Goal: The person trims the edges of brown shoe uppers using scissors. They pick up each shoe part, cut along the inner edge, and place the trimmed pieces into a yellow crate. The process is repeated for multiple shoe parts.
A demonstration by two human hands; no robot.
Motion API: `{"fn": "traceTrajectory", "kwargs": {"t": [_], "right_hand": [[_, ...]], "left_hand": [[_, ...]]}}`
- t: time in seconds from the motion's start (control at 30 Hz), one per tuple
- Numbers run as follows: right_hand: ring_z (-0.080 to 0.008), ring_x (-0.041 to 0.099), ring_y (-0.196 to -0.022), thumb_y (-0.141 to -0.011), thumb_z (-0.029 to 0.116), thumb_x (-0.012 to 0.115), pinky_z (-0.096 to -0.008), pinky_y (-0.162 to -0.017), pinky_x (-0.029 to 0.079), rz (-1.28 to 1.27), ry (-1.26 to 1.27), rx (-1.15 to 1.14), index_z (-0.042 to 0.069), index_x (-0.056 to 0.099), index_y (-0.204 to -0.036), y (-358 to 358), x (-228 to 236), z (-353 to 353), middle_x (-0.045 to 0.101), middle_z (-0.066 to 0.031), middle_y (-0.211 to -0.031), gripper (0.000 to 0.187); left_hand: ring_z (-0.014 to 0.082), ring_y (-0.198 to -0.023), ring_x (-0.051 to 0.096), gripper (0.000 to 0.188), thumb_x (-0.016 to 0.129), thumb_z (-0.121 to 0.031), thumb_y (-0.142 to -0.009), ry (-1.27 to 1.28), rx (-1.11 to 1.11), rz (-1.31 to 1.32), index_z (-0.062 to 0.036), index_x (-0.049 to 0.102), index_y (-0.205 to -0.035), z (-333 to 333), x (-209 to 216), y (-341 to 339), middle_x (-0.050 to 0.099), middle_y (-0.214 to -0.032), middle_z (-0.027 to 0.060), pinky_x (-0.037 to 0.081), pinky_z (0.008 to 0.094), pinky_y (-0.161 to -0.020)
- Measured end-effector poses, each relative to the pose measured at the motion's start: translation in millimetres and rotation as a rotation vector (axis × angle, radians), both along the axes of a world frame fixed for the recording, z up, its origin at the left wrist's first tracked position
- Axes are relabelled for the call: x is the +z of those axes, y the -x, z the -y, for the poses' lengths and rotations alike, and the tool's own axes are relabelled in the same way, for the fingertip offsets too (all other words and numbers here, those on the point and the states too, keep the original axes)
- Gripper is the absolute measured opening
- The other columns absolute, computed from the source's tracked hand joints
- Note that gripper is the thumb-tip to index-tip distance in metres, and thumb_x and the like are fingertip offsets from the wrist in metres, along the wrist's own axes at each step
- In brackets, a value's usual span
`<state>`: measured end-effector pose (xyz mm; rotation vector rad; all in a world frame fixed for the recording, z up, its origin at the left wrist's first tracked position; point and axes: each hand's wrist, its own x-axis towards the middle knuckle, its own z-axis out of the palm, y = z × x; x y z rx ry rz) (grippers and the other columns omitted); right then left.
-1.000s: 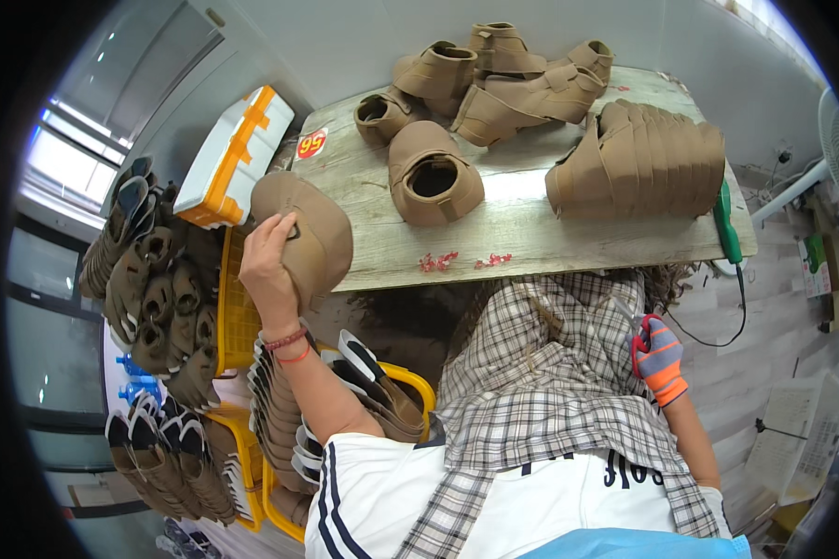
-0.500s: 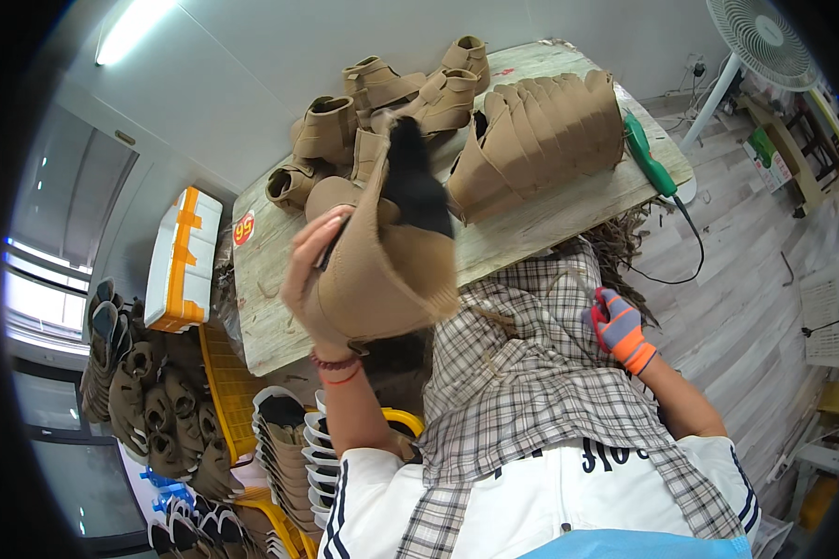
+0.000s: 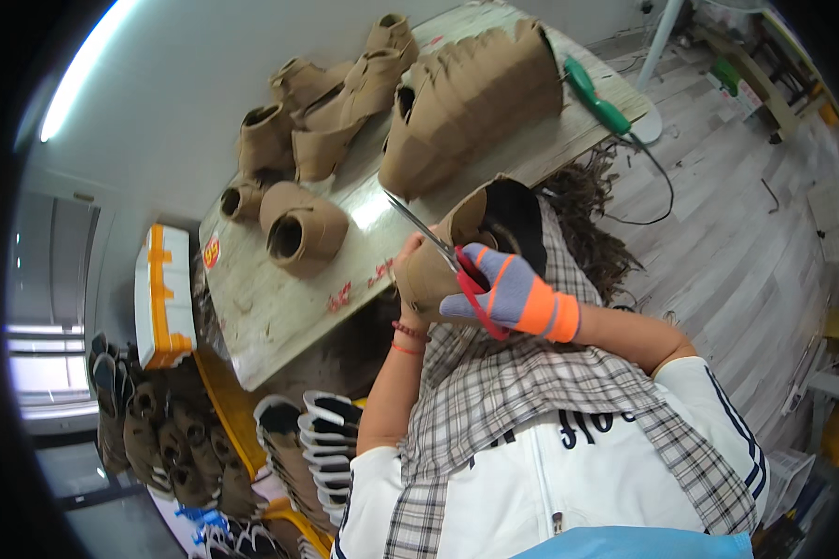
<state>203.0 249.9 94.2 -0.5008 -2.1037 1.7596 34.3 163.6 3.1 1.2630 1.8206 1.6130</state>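
A tan shoe upper (image 3: 430, 279) with black lining is held close to my lap, tilted. My left hand (image 3: 408, 265), bare with a beaded bracelet at the wrist, grips its left side; most of those fingers are hidden behind it. In a grey and orange glove, my right hand (image 3: 517, 291) is closed round the red handles of a pair of scissors (image 3: 423, 228). The blades are pointing up and left across the upper; I cannot tell whether they touch it. Another tan upper (image 3: 309, 233) stands on the table just beyond my left hand.
On the wooden table (image 3: 252, 326) lie a nested row of tan uppers (image 3: 475, 98), several loose ones and a green corded tool (image 3: 595, 98). Brown scraps (image 3: 592, 219) hang below its right edge. A white and orange box (image 3: 165, 293) and stacked shoe parts (image 3: 322, 456) are at left.
My left hand has brought the upper down and right toward my lap. My right hand has moved left and up with the scissors, meeting it. The view has shifted.
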Motion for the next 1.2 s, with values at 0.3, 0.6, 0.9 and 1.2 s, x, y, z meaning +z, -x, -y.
{"fn": "traceTrajectory", "kwargs": {"t": [0.3,0.6,0.9,1.2], "right_hand": [[-0.0252,0.064,-0.065,-0.077,0.019,0.074,-0.0376,-0.058,0.049,-0.449,-0.658,-0.671,0.000,0.059,-0.099,-38,29,-142,0.062,-0.0150,-0.070,0.032],[-0.0290,0.062,-0.084,-0.081,0.032,0.071,-0.0368,-0.073,0.049,0.001,-0.088,-0.417,0.008,0.057,-0.097,35,-6,-346,0.066,-0.0129,-0.092,0.032],[-0.0094,0.053,-0.091,-0.078,0.018,0.077,-0.0253,-0.079,0.046,-0.060,0.102,-0.134,0.004,0.057,-0.114,79,-81,-336,0.060,-0.0038,-0.106,0.043],[-0.0049,0.031,-0.049,-0.097,0.031,0.052,-0.0182,-0.045,0.028,-0.573,0.860,-0.402,0.016,0.062,-0.088,65,-232,-437,0.046,0.0042,-0.065,0.020]], "left_hand": [[0.0207,-0.114,0.054,0.037,0.055,-0.003,-0.092,-0.246,0.366,0.375,0.0044,0.048,-0.128,-24,-9,28,0.056,-0.123,0.0108,0.044,0.0309,-0.098],[0.0148,-0.107,0.055,0.038,0.062,-0.017,-0.091,-0.300,0.138,0.712,0.0003,0.054,-0.124,-79,-34,83,0.061,-0.117,0.0041,0.041,0.0286,-0.092],[0.0245,-0.111,0.057,0.039,0.061,-0.022,-0.092,-0.418,0.116,0.860,0.0018,0.053,-0.123,-49,-24,161,0.061,-0.121,0.0105,0.043,0.0398,-0.098],[0.0166,-0.097,0.057,0.035,0.060,-0.024,-0.093,-0.305,0.285,0.606,0.0020,0.053,-0.116,-83,-25,147,0.063,-0.103,0.0093,0.045,0.0316,-0.086]]}}
